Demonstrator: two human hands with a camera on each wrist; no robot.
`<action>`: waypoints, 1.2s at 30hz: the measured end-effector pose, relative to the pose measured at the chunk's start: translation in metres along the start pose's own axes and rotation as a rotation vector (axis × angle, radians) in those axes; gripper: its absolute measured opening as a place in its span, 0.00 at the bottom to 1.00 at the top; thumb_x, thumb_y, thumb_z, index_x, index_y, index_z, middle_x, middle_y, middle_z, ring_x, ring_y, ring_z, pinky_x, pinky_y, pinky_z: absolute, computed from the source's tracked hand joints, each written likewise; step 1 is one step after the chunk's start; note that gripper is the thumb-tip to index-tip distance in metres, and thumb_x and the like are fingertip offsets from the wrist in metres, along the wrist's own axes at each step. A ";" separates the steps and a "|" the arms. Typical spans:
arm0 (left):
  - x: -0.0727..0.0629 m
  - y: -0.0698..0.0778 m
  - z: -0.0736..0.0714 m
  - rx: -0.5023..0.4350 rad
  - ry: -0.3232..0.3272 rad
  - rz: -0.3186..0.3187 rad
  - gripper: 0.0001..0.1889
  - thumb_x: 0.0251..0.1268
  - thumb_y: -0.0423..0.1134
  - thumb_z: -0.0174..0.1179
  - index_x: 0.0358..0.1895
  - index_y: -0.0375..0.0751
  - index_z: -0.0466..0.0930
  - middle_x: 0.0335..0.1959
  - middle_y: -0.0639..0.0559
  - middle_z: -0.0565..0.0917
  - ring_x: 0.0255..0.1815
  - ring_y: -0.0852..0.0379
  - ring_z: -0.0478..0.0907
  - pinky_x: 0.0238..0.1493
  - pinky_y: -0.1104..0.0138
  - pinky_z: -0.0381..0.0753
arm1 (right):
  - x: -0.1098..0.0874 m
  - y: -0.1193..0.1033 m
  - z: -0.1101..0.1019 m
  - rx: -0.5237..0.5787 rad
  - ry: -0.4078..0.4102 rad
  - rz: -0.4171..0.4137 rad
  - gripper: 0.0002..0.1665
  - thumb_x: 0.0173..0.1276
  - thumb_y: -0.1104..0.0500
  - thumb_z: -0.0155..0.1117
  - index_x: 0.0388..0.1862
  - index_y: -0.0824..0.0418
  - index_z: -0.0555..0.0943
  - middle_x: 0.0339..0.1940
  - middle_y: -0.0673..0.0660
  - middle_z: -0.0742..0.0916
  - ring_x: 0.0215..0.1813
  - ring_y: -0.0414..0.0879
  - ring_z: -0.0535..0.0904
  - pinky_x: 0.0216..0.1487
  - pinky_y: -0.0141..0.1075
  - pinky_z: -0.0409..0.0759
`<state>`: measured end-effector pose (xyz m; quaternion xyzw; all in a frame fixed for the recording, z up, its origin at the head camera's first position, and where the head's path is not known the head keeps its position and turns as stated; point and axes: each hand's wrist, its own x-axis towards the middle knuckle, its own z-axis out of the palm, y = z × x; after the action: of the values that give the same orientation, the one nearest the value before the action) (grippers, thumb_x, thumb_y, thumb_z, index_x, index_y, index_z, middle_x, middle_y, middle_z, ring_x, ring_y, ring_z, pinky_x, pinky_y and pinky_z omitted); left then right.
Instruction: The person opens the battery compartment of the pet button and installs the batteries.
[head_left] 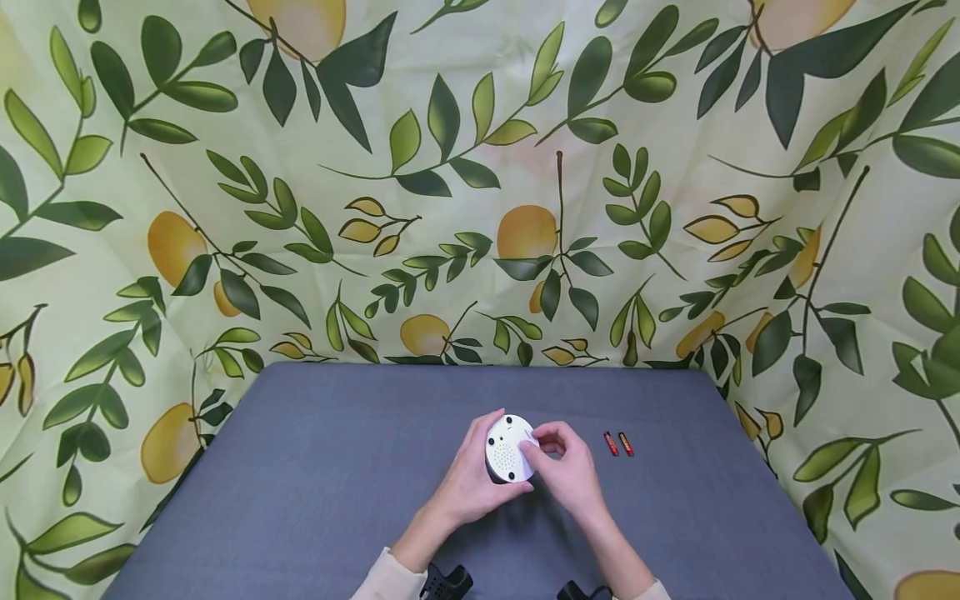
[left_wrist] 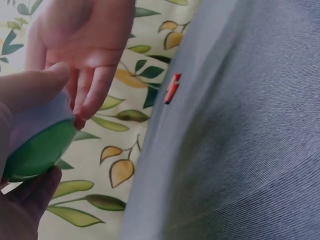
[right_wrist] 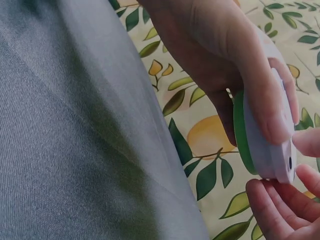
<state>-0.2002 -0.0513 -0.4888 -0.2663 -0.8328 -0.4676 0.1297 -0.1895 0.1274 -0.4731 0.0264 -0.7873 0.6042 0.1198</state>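
A round device has a white underside with small black feet and a patch of tiny holes. Its other side shows green in the left wrist view. My left hand grips it by the rim, tilting the white face up. My right hand is at the right side of that face, thumb and forefinger touching it; what lies beneath those fingertips is hidden. In the right wrist view, the left hand holds the device from above and the right hand's fingers are at its lower edge.
Two small red batteries lie side by side on the grey-blue table, right of my hands. Leaf-and-fruit patterned cloth rises behind the table and along both sides.
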 end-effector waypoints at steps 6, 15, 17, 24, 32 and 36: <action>-0.001 0.000 0.008 0.102 0.052 0.093 0.53 0.44 0.46 0.82 0.73 0.36 0.62 0.66 0.43 0.70 0.63 0.50 0.71 0.62 0.56 0.75 | 0.001 0.000 0.003 -0.026 0.034 0.021 0.13 0.62 0.61 0.76 0.43 0.64 0.84 0.38 0.56 0.86 0.39 0.47 0.81 0.39 0.32 0.80; -0.002 -0.001 0.013 0.194 0.108 0.177 0.53 0.44 0.45 0.82 0.73 0.32 0.61 0.66 0.40 0.70 0.63 0.47 0.70 0.61 0.54 0.75 | 0.001 -0.001 0.007 0.008 0.025 0.070 0.16 0.63 0.61 0.76 0.46 0.67 0.84 0.41 0.59 0.87 0.42 0.49 0.82 0.38 0.31 0.80; -0.002 -0.002 0.014 0.214 0.114 0.187 0.53 0.43 0.45 0.82 0.72 0.32 0.62 0.66 0.40 0.70 0.63 0.46 0.70 0.60 0.54 0.76 | 0.001 0.000 0.008 0.013 0.025 0.079 0.15 0.63 0.62 0.75 0.46 0.68 0.84 0.42 0.60 0.87 0.42 0.49 0.83 0.38 0.30 0.80; -0.002 -0.004 0.016 0.246 0.111 0.184 0.53 0.43 0.47 0.82 0.73 0.34 0.61 0.65 0.42 0.71 0.62 0.47 0.71 0.59 0.55 0.76 | 0.003 0.005 0.010 0.033 0.020 0.106 0.15 0.63 0.64 0.75 0.46 0.70 0.83 0.41 0.60 0.87 0.41 0.49 0.83 0.38 0.30 0.80; -0.003 -0.003 0.016 0.221 0.091 0.159 0.53 0.44 0.47 0.82 0.73 0.34 0.61 0.66 0.41 0.71 0.63 0.47 0.71 0.60 0.55 0.76 | 0.004 0.006 0.009 0.010 0.009 0.110 0.15 0.64 0.65 0.74 0.46 0.71 0.82 0.41 0.60 0.86 0.42 0.50 0.81 0.38 0.31 0.80; -0.003 -0.003 0.016 0.214 0.095 0.156 0.53 0.43 0.46 0.82 0.73 0.32 0.62 0.66 0.41 0.71 0.63 0.47 0.71 0.60 0.55 0.76 | 0.004 0.005 0.010 0.009 0.007 0.112 0.14 0.64 0.66 0.73 0.46 0.70 0.81 0.41 0.60 0.85 0.42 0.50 0.81 0.38 0.31 0.79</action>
<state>-0.1992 -0.0400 -0.5007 -0.2924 -0.8477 -0.3765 0.2326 -0.1958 0.1199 -0.4796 -0.0192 -0.7845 0.6135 0.0883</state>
